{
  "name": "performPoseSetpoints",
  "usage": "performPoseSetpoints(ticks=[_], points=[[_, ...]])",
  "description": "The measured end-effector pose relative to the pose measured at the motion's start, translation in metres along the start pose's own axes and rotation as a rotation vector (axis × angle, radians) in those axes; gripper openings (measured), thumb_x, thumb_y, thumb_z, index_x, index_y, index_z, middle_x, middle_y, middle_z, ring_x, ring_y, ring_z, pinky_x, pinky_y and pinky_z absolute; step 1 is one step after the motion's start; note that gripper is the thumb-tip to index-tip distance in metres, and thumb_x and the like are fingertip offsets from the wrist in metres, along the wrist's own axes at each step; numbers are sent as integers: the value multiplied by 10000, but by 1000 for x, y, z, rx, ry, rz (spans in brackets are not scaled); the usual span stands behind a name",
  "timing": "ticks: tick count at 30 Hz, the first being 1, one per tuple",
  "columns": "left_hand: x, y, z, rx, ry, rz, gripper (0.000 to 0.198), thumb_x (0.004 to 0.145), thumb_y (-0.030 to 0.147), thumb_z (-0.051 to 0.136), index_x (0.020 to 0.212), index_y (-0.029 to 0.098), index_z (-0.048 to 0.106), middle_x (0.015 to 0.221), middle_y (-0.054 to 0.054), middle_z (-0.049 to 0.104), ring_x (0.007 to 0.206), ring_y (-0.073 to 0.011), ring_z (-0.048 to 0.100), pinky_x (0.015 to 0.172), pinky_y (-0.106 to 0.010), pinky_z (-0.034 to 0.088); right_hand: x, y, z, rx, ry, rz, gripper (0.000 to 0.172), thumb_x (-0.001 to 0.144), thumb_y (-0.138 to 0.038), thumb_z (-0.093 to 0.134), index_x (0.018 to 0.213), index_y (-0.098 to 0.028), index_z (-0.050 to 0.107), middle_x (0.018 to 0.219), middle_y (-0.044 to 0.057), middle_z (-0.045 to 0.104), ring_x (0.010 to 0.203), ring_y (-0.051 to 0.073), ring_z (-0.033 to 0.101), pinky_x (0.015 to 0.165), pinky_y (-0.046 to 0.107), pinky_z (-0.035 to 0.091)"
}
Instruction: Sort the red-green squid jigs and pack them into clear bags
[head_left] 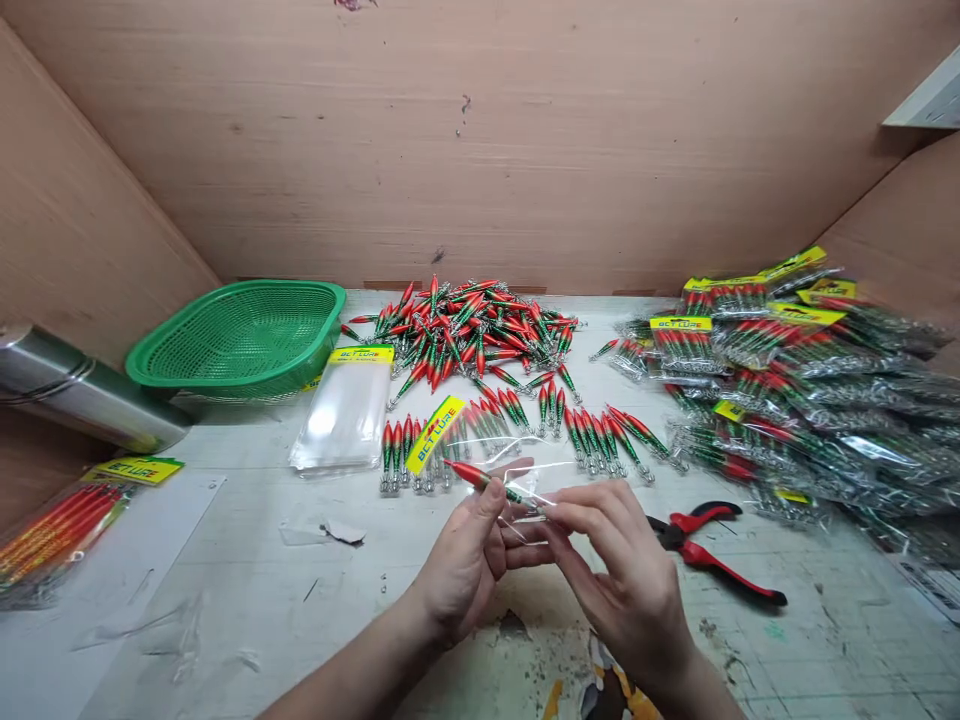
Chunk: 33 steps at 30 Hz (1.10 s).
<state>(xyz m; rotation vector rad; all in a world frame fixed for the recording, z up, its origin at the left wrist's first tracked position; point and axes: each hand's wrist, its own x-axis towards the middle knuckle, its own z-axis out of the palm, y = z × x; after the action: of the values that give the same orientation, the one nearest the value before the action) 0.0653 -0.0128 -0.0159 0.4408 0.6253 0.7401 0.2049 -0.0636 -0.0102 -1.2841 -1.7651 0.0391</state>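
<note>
My left hand (469,550) holds a red and green fishing lure (466,474) under its thumb, together with a clear plastic bag (551,470). The bag has a yellow header printed BCT LURE (436,436). With finger and thumb pinched, my right hand (619,560) grips the bag's near end by the lure's hooks; exactly what lies between those fingertips is partly hidden. Just beyond my hands, small rows of lures (600,440) lie side by side. A large heap of loose lures (472,330) is behind them.
Filled packets (810,370) pile up at the right. Red-handled pliers (697,545) lie beside my right hand. To the left are a stack of flat bags (345,410), a green basket (240,335), a metal cylinder (82,390) and an orange lure packet (67,530). Wooden panels enclose the table.
</note>
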Motion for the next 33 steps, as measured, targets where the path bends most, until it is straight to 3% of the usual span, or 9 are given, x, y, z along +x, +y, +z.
performPoseSetpoints(ticks=[3, 6, 8, 12, 17, 21, 25, 27, 33], points=[[0, -4, -1, -5, 11, 9, 449, 712, 471, 748, 1036, 166, 689, 798, -68, 725, 705, -163, 664, 729, -314, 541, -1, -1, 7, -29, 25, -73, 221, 839, -43, 580, 987, -197, 640, 890, 68, 692, 791, 189, 580, 696, 341, 505], [0, -6, -2, 5, 38, 55, 365, 704, 394, 773, 972, 154, 718, 1022, -100, 722, 919, -190, 658, 840, -282, 508, -2, -1, 12, -28, 44, -94, 242, 841, -29, 576, 1005, -195, 640, 882, 64, 697, 802, 190, 571, 697, 340, 509], [1, -5, -3, -35, 62, 79, 439, 702, 414, 767, 1049, 157, 694, 1166, -125, 679, 1008, -214, 640, 882, -293, 494, -2, 0, 12, -13, 46, -86, 248, 843, -18, 573, 1002, -197, 637, 866, 59, 693, 788, 186, 559, 686, 334, 507], [3, -2, -5, -134, 49, 75, 662, 733, 593, 657, 1279, 238, 536, 1132, -152, 694, 853, -222, 689, 746, -342, 538, -3, 2, 13, 12, 33, -71, 252, 842, -10, 577, 1010, -188, 638, 837, 53, 677, 776, 177, 529, 667, 318, 495], [5, -4, -8, -127, 58, 62, 404, 775, 470, 677, 1081, 206, 663, 1073, -130, 724, 914, -228, 693, 779, -345, 553, -5, -4, 13, -9, -7, -106, 286, 845, -10, 576, 1078, -168, 625, 906, 72, 685, 815, 187, 513, 693, 328, 495], [9, -1, -9, -167, 155, 92, 245, 857, 342, 598, 955, 155, 722, 1051, -111, 736, 954, -208, 689, 835, -309, 558, 1, 5, -12, -62, -99, -169, 340, 854, -56, 577, 1171, -176, 597, 1058, 99, 670, 944, 215, 541, 792, 360, 502], [12, 8, -5, -205, 252, 79, 297, 933, 273, 455, 1041, 159, 708, 1066, -118, 731, 956, -215, 699, 860, -354, 568, 8, 63, -58, -441, 16, 205, 118, 879, -175, 576, 945, -147, 670, 881, 97, 639, 882, 232, 548, 782, 374, 479], [10, 10, -3, -184, 274, 67, 316, 937, 266, 450, 1151, 169, 661, 1092, -126, 723, 948, -221, 704, 857, -361, 573, 10, 100, -74, -771, -182, 500, 110, 845, -224, 608, 816, -161, 694, 837, 96, 624, 849, 261, 527, 747, 385, 457], [5, 8, 1, -129, 232, 54, 440, 944, 257, 456, 1373, 160, 461, 1145, -169, 696, 1012, -260, 685, 852, -360, 576, 19, 151, -71, -874, -388, 629, 237, 855, -166, 512, 723, -161, 709, 857, 125, 626, 903, 281, 528, 688, 347, 413]])
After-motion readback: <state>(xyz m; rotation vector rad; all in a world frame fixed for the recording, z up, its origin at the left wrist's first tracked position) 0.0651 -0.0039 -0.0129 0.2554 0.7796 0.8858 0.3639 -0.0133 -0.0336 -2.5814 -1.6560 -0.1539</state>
